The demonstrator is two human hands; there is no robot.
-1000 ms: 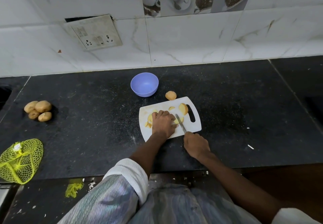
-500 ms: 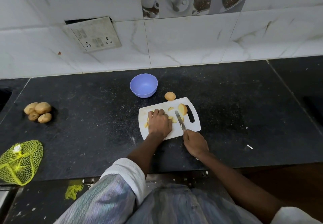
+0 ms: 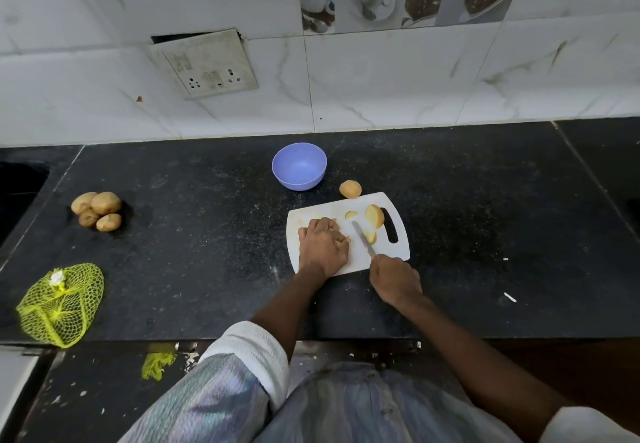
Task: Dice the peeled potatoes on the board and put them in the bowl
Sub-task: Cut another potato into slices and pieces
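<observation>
A white cutting board [image 3: 394, 207] lies on the black counter. My left hand [image 3: 322, 245] is curled over potato pieces on the board's left half, mostly hiding them. My right hand [image 3: 394, 280] grips the handle of a knife [image 3: 363, 237] at the board's near edge, its blade pointing away between my left hand and a cut slice. A potato half [image 3: 375, 216] and a small piece [image 3: 351, 214] lie on the board's far right. A whole peeled potato [image 3: 350, 189] rests on the counter beyond the board. The purple bowl [image 3: 299, 165] stands behind, with nothing visible inside.
Several unpeeled potatoes [image 3: 97, 210] sit at the counter's left. A yellow net bag [image 3: 60, 304] lies near the front left edge. A socket plate [image 3: 204, 63] hangs on the tiled wall. A dark sink opening [image 3: 17, 193] is at far left.
My left hand has slid to the left across the board with the pieces under it. The knife blade now stands apart from that hand, to its right.
</observation>
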